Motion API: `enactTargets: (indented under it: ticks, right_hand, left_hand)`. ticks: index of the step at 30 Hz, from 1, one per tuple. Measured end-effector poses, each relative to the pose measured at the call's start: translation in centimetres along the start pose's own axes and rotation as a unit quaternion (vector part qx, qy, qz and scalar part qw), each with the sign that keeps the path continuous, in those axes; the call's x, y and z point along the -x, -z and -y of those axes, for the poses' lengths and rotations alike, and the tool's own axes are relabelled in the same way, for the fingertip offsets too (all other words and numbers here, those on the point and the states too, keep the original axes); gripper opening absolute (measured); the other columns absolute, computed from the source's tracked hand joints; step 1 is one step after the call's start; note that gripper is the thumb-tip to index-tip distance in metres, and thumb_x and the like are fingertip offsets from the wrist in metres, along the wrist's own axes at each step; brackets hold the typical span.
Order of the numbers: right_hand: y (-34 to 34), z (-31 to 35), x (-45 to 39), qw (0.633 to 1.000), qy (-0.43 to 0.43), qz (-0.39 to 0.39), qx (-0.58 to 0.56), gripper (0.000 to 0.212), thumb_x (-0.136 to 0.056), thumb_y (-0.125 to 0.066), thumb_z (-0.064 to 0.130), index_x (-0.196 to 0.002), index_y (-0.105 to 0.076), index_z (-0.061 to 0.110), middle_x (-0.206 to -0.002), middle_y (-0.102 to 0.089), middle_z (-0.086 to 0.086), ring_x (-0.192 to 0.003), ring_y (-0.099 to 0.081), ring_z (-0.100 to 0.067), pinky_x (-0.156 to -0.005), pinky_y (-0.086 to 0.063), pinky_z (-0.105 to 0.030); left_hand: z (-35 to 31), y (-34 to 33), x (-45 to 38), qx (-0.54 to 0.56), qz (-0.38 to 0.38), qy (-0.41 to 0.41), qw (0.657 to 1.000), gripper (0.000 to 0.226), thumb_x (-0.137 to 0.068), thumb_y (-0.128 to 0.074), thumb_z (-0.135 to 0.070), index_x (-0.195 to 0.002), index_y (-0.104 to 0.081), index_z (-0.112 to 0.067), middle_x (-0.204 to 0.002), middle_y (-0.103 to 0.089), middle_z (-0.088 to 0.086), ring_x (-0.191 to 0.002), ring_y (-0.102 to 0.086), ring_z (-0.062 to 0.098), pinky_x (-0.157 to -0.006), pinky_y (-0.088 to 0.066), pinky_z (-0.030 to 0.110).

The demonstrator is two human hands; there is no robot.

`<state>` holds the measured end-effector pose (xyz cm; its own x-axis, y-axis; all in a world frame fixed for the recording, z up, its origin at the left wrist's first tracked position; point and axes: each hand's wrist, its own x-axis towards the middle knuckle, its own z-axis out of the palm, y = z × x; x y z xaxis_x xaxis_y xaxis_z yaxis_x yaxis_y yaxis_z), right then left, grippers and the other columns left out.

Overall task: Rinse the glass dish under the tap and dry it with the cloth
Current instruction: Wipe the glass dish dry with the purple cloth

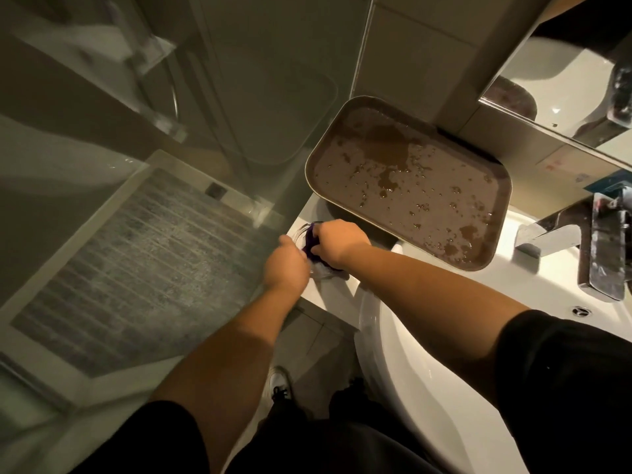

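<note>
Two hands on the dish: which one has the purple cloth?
The right hand, nearer the brown tray, presses the purple cloth into the glass dish. The left hand only grips the dish's outer side.

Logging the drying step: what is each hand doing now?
Left hand: holds the glass dish.
Right hand: grips the purple cloth.
</note>
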<state>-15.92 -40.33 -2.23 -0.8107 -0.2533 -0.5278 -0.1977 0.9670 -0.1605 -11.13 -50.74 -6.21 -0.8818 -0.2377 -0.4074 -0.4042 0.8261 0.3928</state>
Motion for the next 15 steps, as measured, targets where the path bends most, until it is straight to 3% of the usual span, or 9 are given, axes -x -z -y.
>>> enactTargets:
  ticks: [3, 6, 10, 15]
  right_hand:
    - [-0.3, 0.1, 0.0, 1.000, -0.009, 0.004, -0.013, 0.024, -0.097, -0.056, 0.027, -0.114, -0.065, 0.013, -0.104, -0.068, -0.010, -0.088, -0.063, -0.028, -0.072, -0.047, -0.034]
    - [-0.1, -0.1, -0.1, 1.000, -0.003, 0.014, -0.010, 0.024, -0.097, -0.055, 0.029, -0.114, -0.065, 0.014, -0.102, -0.069, -0.010, -0.088, -0.064, -0.028, -0.074, -0.048, -0.035]
    - [0.4, -0.2, -0.3, 1.000, 0.019, 0.022, 0.002, 0.024, -0.096, -0.057, 0.029, -0.113, -0.065, 0.015, -0.102, -0.069, -0.010, -0.087, -0.064, -0.027, -0.076, -0.051, -0.036]
    - [0.8, -0.2, -0.3, 0.999, 0.031, 0.018, 0.015, 0.024, -0.096, -0.057, 0.027, -0.116, -0.065, 0.016, -0.103, -0.069, -0.010, -0.089, -0.065, -0.028, -0.078, -0.053, -0.037]
  left_hand:
    - [0.0, -1.0, 1.2, 0.073, 0.001, 0.062, 0.995, 0.033, -0.101, -0.036, -0.021, -0.123, -0.040, 0.004, -0.113, -0.065, 0.025, -0.102, -0.063, 0.041, -0.076, -0.051, 0.042]
    - [0.3, 0.3, -0.4, -0.016, 0.023, -0.016, 0.999, 0.028, -0.099, -0.040, -0.019, -0.120, -0.040, 0.000, -0.112, -0.064, 0.024, -0.101, -0.062, 0.041, -0.071, -0.046, 0.040]
    - [0.0, 3.0, -3.3, -0.176, 0.062, -0.144, 0.972, 0.021, -0.097, -0.037, -0.016, -0.115, -0.042, -0.004, -0.108, -0.063, 0.021, -0.095, -0.061, 0.040, -0.065, -0.041, 0.040]
    - [-0.7, 2.4, -2.5, -0.178, 0.048, -0.113, 0.976, 0.022, -0.096, -0.040, -0.009, -0.117, -0.041, -0.002, -0.112, -0.062, 0.021, -0.101, -0.061, 0.040, -0.067, -0.041, 0.040]
